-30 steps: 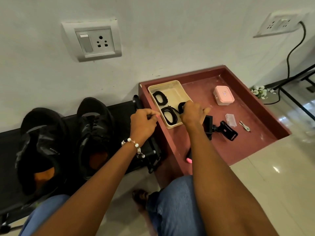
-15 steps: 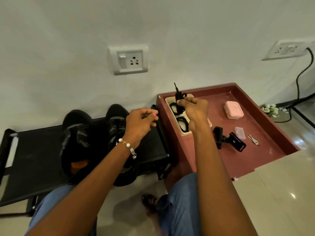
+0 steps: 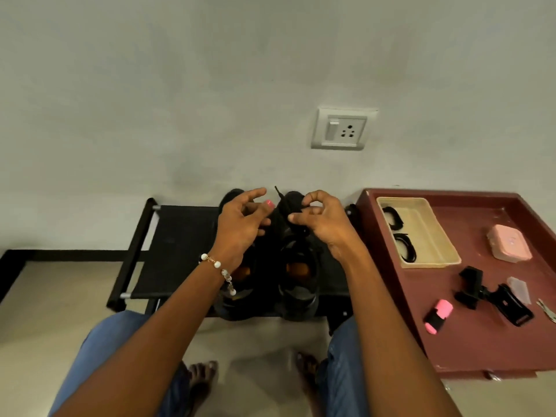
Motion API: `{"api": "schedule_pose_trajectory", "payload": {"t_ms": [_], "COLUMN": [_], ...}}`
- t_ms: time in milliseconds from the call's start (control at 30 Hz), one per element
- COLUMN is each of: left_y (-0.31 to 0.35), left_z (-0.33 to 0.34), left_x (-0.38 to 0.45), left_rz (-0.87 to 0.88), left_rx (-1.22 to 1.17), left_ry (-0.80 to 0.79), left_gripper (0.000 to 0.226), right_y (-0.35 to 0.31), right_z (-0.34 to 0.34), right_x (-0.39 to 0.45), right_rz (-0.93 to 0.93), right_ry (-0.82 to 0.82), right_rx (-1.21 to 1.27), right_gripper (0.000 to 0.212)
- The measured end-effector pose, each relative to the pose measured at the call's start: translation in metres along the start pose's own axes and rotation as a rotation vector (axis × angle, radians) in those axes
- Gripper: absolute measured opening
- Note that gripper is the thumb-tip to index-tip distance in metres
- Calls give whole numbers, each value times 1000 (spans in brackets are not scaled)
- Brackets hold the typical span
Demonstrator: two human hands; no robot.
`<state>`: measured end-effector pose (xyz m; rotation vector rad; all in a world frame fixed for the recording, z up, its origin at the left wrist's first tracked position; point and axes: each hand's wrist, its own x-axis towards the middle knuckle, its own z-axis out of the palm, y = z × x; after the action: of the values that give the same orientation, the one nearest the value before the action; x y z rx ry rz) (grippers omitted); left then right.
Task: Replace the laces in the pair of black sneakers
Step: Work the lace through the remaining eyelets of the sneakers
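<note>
Two black sneakers stand side by side on a low black rack [image 3: 177, 236], the left sneaker [image 3: 240, 284] and the right sneaker [image 3: 298, 278], both with orange insoles showing. My right hand [image 3: 322, 224] pinches a coiled black lace [image 3: 284, 206] above the right sneaker's toe, one lace tip sticking up. My left hand [image 3: 240, 224] hovers just left of the lace, fingers spread and loosely curled, holding nothing. Two more coiled black laces [image 3: 404, 246] lie in a beige tray [image 3: 433, 233] on the right.
A dark red table [image 3: 481, 341] on the right carries the beige tray, a pink case [image 3: 508, 246], a black clamp mount [image 3: 493, 296], a pink highlighter [image 3: 438, 316], a small clear box and keys. A wall socket [image 3: 341, 129] is above. My knees and feet are below.
My right hand lifted one lace coil out of the tray and carried it left over the sneakers. My left hand came up beside it. The view swung left.
</note>
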<state>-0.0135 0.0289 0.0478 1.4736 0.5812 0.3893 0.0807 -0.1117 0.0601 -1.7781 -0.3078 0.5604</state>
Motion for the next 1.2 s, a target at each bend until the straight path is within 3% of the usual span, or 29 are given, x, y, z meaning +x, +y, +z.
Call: {"api": "schedule_pose_trajectory", "payload": {"t_ms": [200,367,467,533,633,700,833,900,1033,1200], "left_y": [-2,-8,-6,-3,-1,1,4,4,2,-3], "left_z": [-32,-43,-47,-48,-49,-48,-45,-47,-60,-71], "left_x": [17,35,42,43,45,47,50,51,57,56], "left_rz": [-51,-132,-186,-188,-154,-140,-111,-72,-44,-128], "left_rx": [28,3,-113,-181,-202,-185,-79,16,171,161], "left_ry": [59,174,209,209,218,208,159,147,189,106], "left_gripper": [26,12,8,9,16,7,3,6,7,9], "right_y": [-1,-7,-8,-6,-4,-3,-6,-5,1,7], "right_z": [40,59,58,55,50,51,68,78,83,93], "right_x": [18,32,38,39,40,40,42,44,52,54], "right_rz": [-68,-128,-66,-21,-88,-221,-399,-395,-300,-128], "right_ry": [-186,-214,-213,-174,60,155,-54,-102,-66,-245], "right_rx": [-262,-327,-313,-307,-800,-967,-491,-348,-115,86], "right_gripper": [30,25,22,18,8,18,38,34,10,16]}}
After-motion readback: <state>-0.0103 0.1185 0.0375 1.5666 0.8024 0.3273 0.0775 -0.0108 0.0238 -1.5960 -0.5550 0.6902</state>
